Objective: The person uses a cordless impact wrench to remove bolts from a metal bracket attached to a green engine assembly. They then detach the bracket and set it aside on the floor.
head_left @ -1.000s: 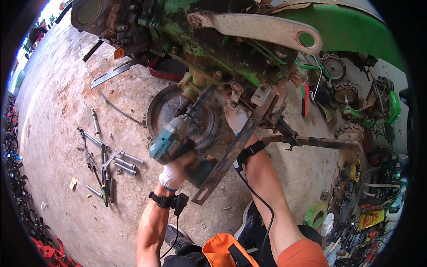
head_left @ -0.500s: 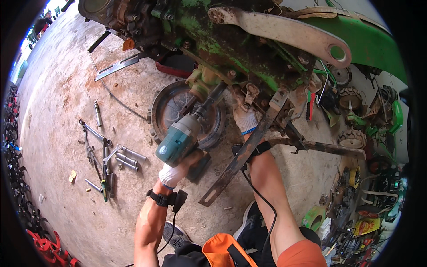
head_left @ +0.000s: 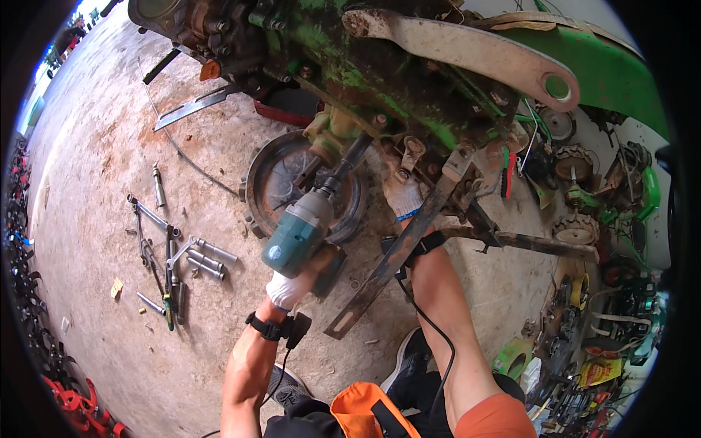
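Observation:
My left hand (head_left: 290, 289), in a white glove, is wrapped round the handle of a teal cordless impact wrench (head_left: 292, 239). The wrench tilts up to the right, and its long dark socket (head_left: 352, 159) meets the underside of a worn green machine (head_left: 394, 80). My right hand (head_left: 404, 197), gloved too, reaches up beneath the machine by a rusty bracket (head_left: 412, 153); its fingers are hidden there. A flat rusty steel bar (head_left: 383, 277) slants down from the machine beside my right wrist. Behind the wrench stands a round lugged metal wheel (head_left: 281, 164).
Several sockets (head_left: 208, 259) and ratchet handles (head_left: 152, 219) lie on the concrete floor at left. A pale metal arm (head_left: 460, 47) juts across the machine's top. Machine parts (head_left: 573, 175) and a green ring (head_left: 513, 358) crowd the right side. Red parts (head_left: 73, 401) lie at lower left.
The impact wrench and my left hand have shifted slightly to the right, with the socket still at the same spot. My right hand stays in place.

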`<action>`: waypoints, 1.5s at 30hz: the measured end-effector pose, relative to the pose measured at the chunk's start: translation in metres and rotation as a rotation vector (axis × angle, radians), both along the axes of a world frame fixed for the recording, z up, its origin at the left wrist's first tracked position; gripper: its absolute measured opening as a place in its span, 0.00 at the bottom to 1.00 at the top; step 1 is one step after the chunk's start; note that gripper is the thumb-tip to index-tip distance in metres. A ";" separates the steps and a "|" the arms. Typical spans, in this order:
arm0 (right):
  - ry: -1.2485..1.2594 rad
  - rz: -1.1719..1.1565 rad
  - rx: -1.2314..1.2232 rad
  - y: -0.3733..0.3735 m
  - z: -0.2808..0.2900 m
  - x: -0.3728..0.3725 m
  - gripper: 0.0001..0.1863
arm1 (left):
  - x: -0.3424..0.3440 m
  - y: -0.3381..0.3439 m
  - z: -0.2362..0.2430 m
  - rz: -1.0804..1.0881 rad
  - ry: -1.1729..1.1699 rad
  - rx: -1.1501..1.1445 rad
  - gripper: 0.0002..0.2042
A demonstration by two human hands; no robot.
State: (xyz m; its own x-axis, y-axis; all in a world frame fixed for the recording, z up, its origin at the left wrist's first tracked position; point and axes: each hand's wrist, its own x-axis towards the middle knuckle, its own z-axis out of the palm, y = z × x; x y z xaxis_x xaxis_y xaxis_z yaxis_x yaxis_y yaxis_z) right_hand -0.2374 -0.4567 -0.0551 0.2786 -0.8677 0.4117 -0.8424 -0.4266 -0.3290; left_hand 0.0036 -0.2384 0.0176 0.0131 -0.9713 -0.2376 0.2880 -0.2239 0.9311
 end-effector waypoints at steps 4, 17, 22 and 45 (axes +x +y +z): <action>0.021 -0.002 -0.008 -0.005 0.000 0.002 0.24 | 0.005 -0.001 -0.002 -0.026 0.074 -0.013 0.05; -0.204 0.037 0.058 -0.015 -0.003 0.000 0.28 | 0.000 0.000 -0.002 0.028 0.402 0.057 0.06; -0.023 -0.001 -0.002 -0.014 -0.010 -0.006 0.27 | -0.001 0.007 -0.004 0.031 0.454 0.100 0.10; 0.188 -0.055 -0.112 -0.016 -0.037 -0.016 0.24 | 0.003 0.002 -0.006 0.038 0.486 0.132 0.11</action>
